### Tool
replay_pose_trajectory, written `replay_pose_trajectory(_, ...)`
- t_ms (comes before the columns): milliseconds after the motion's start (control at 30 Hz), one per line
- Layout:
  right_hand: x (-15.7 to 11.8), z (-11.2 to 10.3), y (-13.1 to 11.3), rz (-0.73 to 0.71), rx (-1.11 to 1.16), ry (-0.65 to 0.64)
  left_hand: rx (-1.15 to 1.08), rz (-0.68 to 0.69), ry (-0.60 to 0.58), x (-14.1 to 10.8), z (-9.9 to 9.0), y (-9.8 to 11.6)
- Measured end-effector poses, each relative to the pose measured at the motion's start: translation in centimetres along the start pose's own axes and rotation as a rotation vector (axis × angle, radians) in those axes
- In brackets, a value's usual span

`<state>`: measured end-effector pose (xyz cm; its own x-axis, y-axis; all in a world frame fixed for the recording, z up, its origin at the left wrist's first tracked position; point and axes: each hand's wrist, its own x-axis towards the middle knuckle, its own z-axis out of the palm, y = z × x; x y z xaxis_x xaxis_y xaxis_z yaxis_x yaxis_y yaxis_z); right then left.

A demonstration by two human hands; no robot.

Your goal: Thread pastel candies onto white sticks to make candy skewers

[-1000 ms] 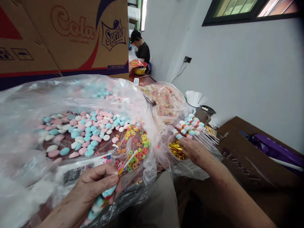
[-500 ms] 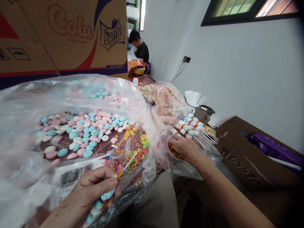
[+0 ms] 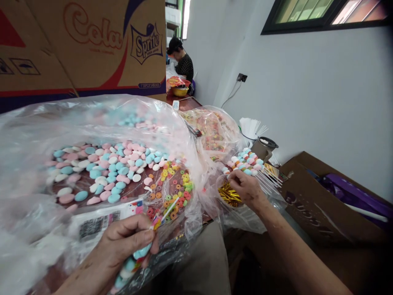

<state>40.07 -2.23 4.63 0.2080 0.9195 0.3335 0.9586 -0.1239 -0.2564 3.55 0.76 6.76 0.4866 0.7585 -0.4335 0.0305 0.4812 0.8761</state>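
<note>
My left hand (image 3: 132, 237) is closed around a candy skewer (image 3: 125, 270) in a clear wrapper. Its blue, white and colored pieces hang below the fist, and its white stick (image 3: 170, 208) pokes out past the thumb. My right hand (image 3: 247, 189) hovers over the edge of a bowl of gold twist ties (image 3: 229, 194), fingertips pinched together; whatever is between them is too small to make out. Just beyond it lie several candy skewers (image 3: 245, 161) with their sticks pointing right. Pink, blue and white candies (image 3: 116, 168) and ring-shaped candies (image 3: 172, 184) lie in front of my left hand.
Clear plastic sheeting (image 3: 153, 110) surrounds the loose candies. A large cardboard box (image 3: 92, 69) stands behind. At right are a lidded mug (image 3: 262, 148), white sticks (image 3: 250, 126) and an open carton (image 3: 316, 200). A person (image 3: 183, 61) sits farther back.
My right hand has lifted out of the bowl and moved slightly right and up, exposing the gold twist ties. My left hand keeps its grip on the skewer, nearly still.
</note>
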Motion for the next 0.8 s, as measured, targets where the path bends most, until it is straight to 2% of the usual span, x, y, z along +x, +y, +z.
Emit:
replay_pose_trajectory(133,-0.1,0.1,0.1,0.045,0.142,0.135,-0.014,-0.024,0.002,0.1,0.0,-0.3)
replay_pose_trajectory(333,-0.6,-1.5,-0.6,0.067,0.335,0.234,-0.052,0.023,-0.033,-0.1,0.1,0.1)
replay_pose_trajectory(400,-0.8,-1.8,-1.9,0.091,0.41,0.305,-0.085,0.029,-0.042,-0.3,0.5,0.3)
replay_pose_trajectory(467,-1.0,-1.7,-4.6,0.166,0.603,0.421,-0.115,0.053,-0.067,-0.4,1.3,0.4)
replay_pose_trajectory(533,-1.1,-1.1,-8.5,0.318,1.041,0.519,-0.127,0.106,-0.103,-0.1,2.3,0.3)
replay_pose_trajectory(600,-1.2,-0.3,-12.8,0.426,1.386,0.438,-0.11,0.188,-0.153,0.4,3.2,-0.1)
replay_pose_trajectory(667,-1.6,0.5,-16.7,0.505,1.621,0.257,-0.09,0.25,-0.168,1.1,3.6,-0.3)
replay_pose_trajectory(733,-2.1,1.3,-19.4,0.571,1.758,0.043,-0.113,0.268,-0.136,1.6,3.6,-0.4)
replay_pose_trajectory(800,-2.7,2.2,-20.6,0.615,1.801,-0.161,-0.167,0.275,-0.098,1.8,3.2,-0.3)
